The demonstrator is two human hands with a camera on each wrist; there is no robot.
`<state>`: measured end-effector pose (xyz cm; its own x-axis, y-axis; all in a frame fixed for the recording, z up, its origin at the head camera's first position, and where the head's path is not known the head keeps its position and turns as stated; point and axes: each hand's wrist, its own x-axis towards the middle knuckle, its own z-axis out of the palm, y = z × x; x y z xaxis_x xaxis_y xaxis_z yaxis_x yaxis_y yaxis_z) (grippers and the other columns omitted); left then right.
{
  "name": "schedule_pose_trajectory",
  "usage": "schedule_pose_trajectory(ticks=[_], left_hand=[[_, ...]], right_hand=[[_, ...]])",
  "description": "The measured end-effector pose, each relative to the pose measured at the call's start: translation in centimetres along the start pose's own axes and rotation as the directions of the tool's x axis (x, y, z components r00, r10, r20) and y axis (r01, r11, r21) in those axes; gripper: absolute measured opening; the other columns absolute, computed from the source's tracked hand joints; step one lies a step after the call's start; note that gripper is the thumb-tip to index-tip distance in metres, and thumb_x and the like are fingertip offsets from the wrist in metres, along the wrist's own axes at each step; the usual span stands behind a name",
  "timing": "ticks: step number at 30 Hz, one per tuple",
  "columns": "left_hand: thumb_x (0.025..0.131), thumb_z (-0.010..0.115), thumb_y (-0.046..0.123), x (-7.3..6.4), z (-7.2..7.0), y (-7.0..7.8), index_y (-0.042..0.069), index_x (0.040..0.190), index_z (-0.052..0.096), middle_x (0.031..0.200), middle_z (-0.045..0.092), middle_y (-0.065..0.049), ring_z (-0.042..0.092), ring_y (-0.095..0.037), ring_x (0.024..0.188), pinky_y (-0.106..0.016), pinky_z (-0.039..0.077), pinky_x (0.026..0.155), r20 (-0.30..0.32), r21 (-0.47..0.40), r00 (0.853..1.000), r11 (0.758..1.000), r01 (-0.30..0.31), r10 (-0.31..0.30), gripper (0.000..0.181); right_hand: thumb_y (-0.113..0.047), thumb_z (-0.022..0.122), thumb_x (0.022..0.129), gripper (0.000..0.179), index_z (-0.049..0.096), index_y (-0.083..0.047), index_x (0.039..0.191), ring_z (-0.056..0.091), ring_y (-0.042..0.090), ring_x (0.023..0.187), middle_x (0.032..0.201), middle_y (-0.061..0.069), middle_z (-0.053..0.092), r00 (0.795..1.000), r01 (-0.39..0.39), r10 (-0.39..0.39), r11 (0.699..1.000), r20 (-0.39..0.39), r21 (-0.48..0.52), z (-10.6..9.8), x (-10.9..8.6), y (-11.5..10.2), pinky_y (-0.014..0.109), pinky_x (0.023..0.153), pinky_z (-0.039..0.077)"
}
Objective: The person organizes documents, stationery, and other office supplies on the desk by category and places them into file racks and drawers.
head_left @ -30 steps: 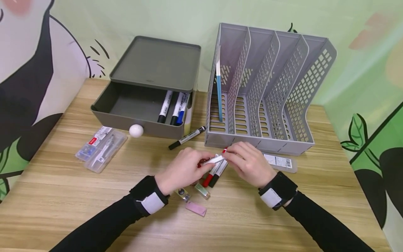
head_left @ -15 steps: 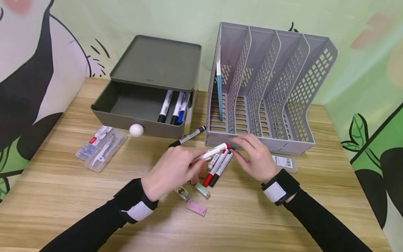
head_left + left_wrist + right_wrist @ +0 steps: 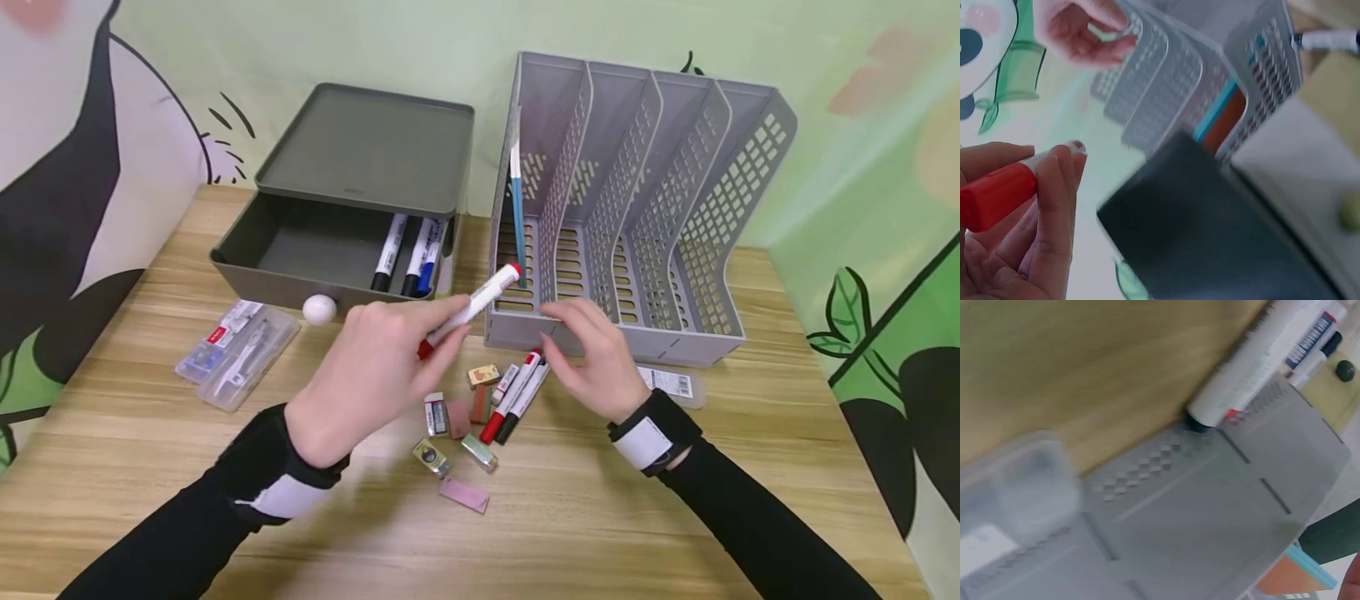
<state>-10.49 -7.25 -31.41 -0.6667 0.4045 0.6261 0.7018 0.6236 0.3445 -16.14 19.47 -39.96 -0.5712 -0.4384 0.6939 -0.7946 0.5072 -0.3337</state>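
Note:
In the head view my left hand (image 3: 367, 367) pinches a white marker (image 3: 491, 293) with a red cap, raised in front of the drawer box. The same marker's red cap (image 3: 997, 197) shows large in the left wrist view. My right hand (image 3: 600, 358) holds nothing, its fingers loosely bent at the front of the grey file organizer (image 3: 615, 337). Just below its fingertips lie a red marker (image 3: 512, 396) and a black marker (image 3: 525, 400), side by side on the table. Several erasers, among them a pink one (image 3: 463, 494), lie left of and below those markers.
A dark grey box has its drawer (image 3: 300, 250) pulled out, with several markers (image 3: 390, 250) inside. Left of it lies a clear case of drawing tools (image 3: 240, 354). Another clear case (image 3: 675, 385) sits at the organizer's front right. A thin blue item (image 3: 517, 212) stands in the organizer's leftmost slot.
My left hand has carried the red-capped marker up and left, away from the right hand, uncovering the erasers. The right hand has let go of the marker and stays near the organizer.

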Motion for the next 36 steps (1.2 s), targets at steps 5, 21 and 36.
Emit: schedule_pose_trajectory(ticks=[5, 21, 36], left_hand=[[0.090, 0.066, 0.016, 1.1, -1.9, -0.8, -0.001, 0.111, 0.074, 0.080, 0.072, -0.008, 0.055, -0.011, 0.053, -0.028, 0.039, 0.045, -0.105, 0.073, 0.994, 0.997, 0.018, -0.010, 0.028], [0.087, 0.064, 0.012, 1.7, -7.3, -3.6, 0.002, 0.101, 0.077, 0.077, 0.072, -0.008, 0.057, -0.019, 0.052, -0.037, 0.032, 0.045, -0.037, 0.203, 0.965, 0.943, 0.262, -0.260, 0.021], [0.084, 0.062, 0.013, 2.6, -7.4, -6.3, 0.002, 0.095, 0.077, 0.078, 0.071, -0.011, 0.063, -0.031, 0.068, -0.046, 0.042, 0.055, 0.052, 0.297, 0.915, 0.881, 0.368, -0.400, 0.022]], right_hand=[[-0.004, 0.061, 0.089, 0.033, 0.063, 0.002, 0.121, 0.059, 0.023, 0.101, 0.114, 0.015, 0.064, 1.000, -0.004, 0.004, 1.000, 0.006, 0.003, 0.5, 2.1, -0.7, 0.032, 0.088, 0.048], [-0.023, 0.055, 0.099, 0.042, 0.058, 0.005, 0.130, 0.054, 0.024, 0.122, 0.132, 0.019, 0.056, 0.999, -0.043, 0.045, 0.993, -0.018, 0.109, 2.2, 11.9, -2.3, 0.031, 0.098, 0.045], [-0.030, 0.047, 0.103, 0.045, 0.062, -0.001, 0.133, 0.036, 0.017, 0.143, 0.145, 0.014, 0.053, 0.968, -0.123, 0.101, 0.989, 0.229, 0.083, 4.1, 15.4, -2.5, 0.025, 0.115, 0.024]])
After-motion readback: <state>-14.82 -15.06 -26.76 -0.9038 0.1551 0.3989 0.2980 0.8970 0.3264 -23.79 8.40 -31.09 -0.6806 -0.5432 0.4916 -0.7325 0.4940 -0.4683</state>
